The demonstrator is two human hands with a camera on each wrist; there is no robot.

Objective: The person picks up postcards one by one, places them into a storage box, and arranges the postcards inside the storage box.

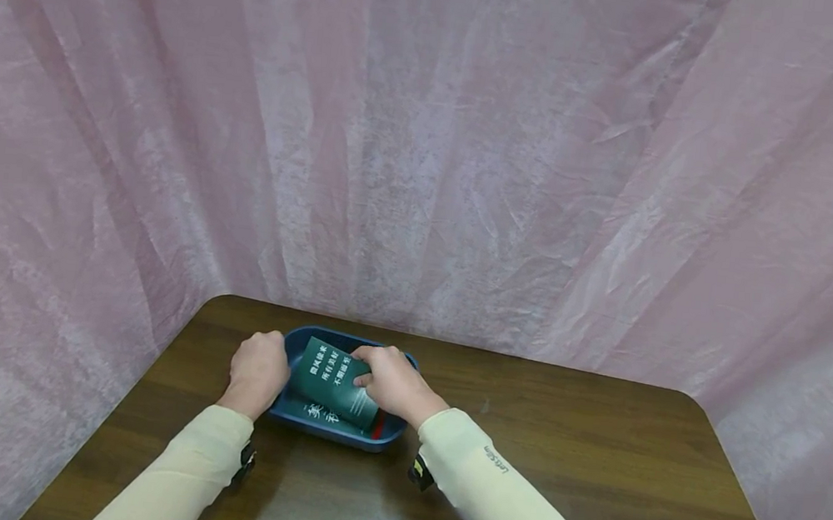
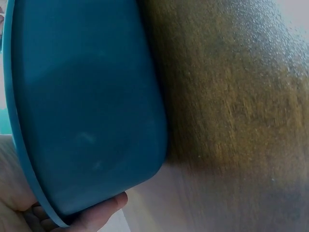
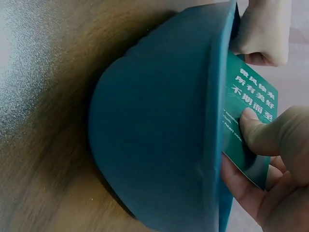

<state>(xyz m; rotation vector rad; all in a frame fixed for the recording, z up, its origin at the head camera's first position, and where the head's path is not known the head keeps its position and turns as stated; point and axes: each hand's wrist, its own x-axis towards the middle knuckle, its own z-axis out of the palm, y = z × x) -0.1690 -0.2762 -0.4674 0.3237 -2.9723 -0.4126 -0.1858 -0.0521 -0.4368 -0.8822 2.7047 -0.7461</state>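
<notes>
A dark blue plastic basin [image 1: 317, 430] stands on the table. My left hand [image 1: 259, 368] grips its left end, with the thumb on the outer wall and the other fingers over the rim, as the left wrist view shows. Between the thumb and fingers of my right hand [image 1: 393, 382] is a thin green card [image 1: 333, 373] with white Chinese lettering. The card lies tilted inside the basin; its lower part is behind the wall [image 3: 154, 125] in the right wrist view. Beneath it, another green item with larger white characters [image 1: 319, 411] shows partly, along with a red patch [image 1: 379, 425].
The brown wooden table [image 1: 579, 451] stretches away to the right of the basin, with rounded back corners. A pink curtain [image 1: 428, 144] hangs close behind its back edge and along both sides.
</notes>
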